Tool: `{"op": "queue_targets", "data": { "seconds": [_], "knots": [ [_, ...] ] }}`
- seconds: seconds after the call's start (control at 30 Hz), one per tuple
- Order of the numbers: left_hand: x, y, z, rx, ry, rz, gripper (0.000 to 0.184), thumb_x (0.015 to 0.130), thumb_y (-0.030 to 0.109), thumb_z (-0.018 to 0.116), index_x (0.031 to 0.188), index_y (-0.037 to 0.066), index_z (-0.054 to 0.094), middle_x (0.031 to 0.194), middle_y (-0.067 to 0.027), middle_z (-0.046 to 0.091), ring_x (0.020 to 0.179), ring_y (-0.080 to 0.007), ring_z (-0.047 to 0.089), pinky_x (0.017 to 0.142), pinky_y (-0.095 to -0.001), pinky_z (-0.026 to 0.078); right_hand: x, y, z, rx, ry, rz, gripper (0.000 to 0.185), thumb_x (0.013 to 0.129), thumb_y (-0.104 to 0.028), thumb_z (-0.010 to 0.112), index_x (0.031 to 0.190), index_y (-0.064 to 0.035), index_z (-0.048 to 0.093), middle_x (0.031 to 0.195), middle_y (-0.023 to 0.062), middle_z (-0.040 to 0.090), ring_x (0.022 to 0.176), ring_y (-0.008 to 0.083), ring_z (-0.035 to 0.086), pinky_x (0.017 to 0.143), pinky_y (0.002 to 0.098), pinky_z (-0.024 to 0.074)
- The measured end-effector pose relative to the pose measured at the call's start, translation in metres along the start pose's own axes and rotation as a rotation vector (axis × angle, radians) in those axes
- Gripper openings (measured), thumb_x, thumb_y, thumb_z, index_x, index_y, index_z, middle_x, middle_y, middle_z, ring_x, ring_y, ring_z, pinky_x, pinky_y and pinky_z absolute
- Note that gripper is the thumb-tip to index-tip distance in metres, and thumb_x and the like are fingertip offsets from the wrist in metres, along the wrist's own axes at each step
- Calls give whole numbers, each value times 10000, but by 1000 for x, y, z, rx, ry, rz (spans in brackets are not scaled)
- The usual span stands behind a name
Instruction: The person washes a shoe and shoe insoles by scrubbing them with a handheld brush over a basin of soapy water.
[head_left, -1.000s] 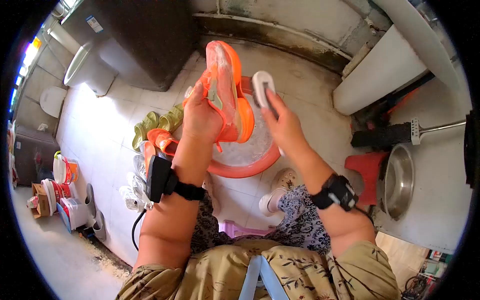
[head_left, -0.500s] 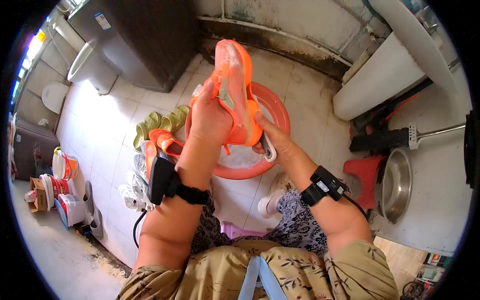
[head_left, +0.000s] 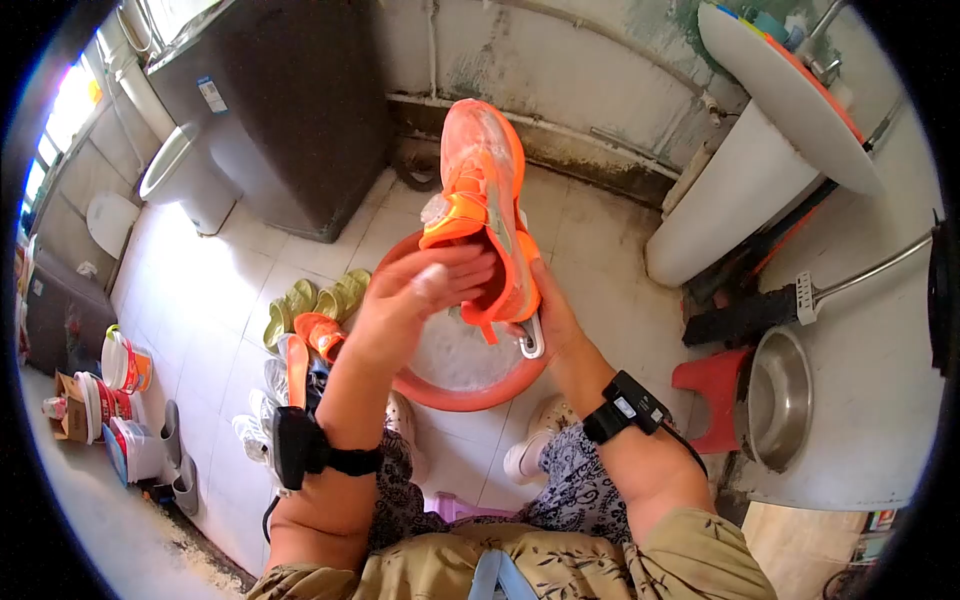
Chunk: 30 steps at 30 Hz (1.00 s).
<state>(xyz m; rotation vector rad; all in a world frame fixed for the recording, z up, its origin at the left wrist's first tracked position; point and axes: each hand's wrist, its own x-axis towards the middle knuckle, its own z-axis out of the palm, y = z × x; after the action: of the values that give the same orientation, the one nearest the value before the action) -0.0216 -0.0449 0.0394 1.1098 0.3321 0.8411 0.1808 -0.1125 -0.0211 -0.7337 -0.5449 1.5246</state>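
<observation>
An orange sneaker [head_left: 482, 165] with whitish suds on its upper is held up, toe pointing away, over a round orange-red basin [head_left: 465, 400]. My right hand [head_left: 556, 312] grips it at the heel. Under that same hand pokes out a white-rimmed, handle-like piece [head_left: 534, 340]; the rest of it is hidden. My left hand [head_left: 425, 290] is at the shoe's collar with fingers stretched out, slightly blurred and with foam near the thumb. Whether its fingertips touch the shoe I cannot tell. Foamy water [head_left: 455, 355] lies in the basin.
Olive-green clogs [head_left: 292, 310], another orange shoe [head_left: 320, 335] and white shoes [head_left: 255, 425] stand left of the basin. On the right are a red stool [head_left: 710, 400], a metal bowl [head_left: 780, 400] and a pedestal sink [head_left: 735, 200]. A dark appliance [head_left: 280, 120] stands behind.
My left hand has let go of the sneaker's side and opened near its collar. The shoe has turned so its opening shows, and sits slightly lower and to the right.
</observation>
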Motion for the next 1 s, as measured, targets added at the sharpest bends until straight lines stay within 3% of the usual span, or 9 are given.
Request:
{"op": "queue_targets", "data": {
  "seconds": [0.1,0.2,0.3,0.4,0.53,0.63,0.7,0.73,1.0],
  "knots": [
    [20,-52,-51,-2,246,33,376,924,309,489,1165,24,537,1076,-125,612,1003,-201,579,857,-326,451,-1,2,2,40,-3,-54,513,906,-523,415,1172,-91,489,833,20,588,536,74,514,371,200,368],
    [32,-68,-32,-164,405,-63,349,921,344,504,1139,75,544,1064,-92,608,956,-176,584,820,-321,469,-8,5,9,73,-166,9,617,919,-515,372,1359,-86,325,1134,98,575,815,192,656,466,256,533],
    [28,-51,17,-479,344,-111,341,912,355,524,1132,95,534,1064,-64,600,939,-173,583,824,-329,479,-15,3,32,-68,-172,51,628,905,-548,384,1338,-93,354,962,91,611,640,156,634,415,227,485],
    [25,-63,6,-634,196,-61,356,905,358,535,1141,92,526,1068,-48,594,942,-175,579,825,-333,488,-21,1,42,-167,-35,194,486,936,-497,373,1200,-107,494,633,-29,465,387,45,332,348,186,266],
    [35,-78,-11,-849,111,-74,390,904,373,528,1164,83,515,1106,-59,587,976,-187,571,822,-342,499,-18,-7,53,-457,126,67,470,936,-402,447,1287,-90,430,644,-49,476,396,33,327,346,183,246],
    [29,-67,0,-884,154,-113,473,899,424,513,1221,79,478,1193,-78,549,1057,-214,545,898,-372,467,-10,-3,46,-491,199,9,511,925,-257,512,1364,-64,336,823,-10,566,572,61,505,467,196,410],
    [25,-63,5,-853,183,-125,523,895,453,502,1254,77,454,1247,-88,522,1107,-228,525,940,-388,444,3,4,41,-410,223,-334,543,910,-167,537,1384,-46,301,1086,59,561,897,127,570,744,238,482],
    [25,-64,5,-856,216,-121,505,909,449,473,1255,80,453,1238,-102,529,1097,-241,536,936,-395,449,1,3,40,-463,289,-287,551,906,-121,536,1388,-32,285,1242,92,486,1116,175,489,935,283,407],
    [25,-65,-3,-745,211,-98,516,899,400,514,1287,72,422,1258,-102,521,1138,-249,513,976,-419,416,1,-10,38,-715,294,-460,604,811,-46,545,1374,-19,329,1132,102,567,1057,193,539,878,261,427]
  ]
}}
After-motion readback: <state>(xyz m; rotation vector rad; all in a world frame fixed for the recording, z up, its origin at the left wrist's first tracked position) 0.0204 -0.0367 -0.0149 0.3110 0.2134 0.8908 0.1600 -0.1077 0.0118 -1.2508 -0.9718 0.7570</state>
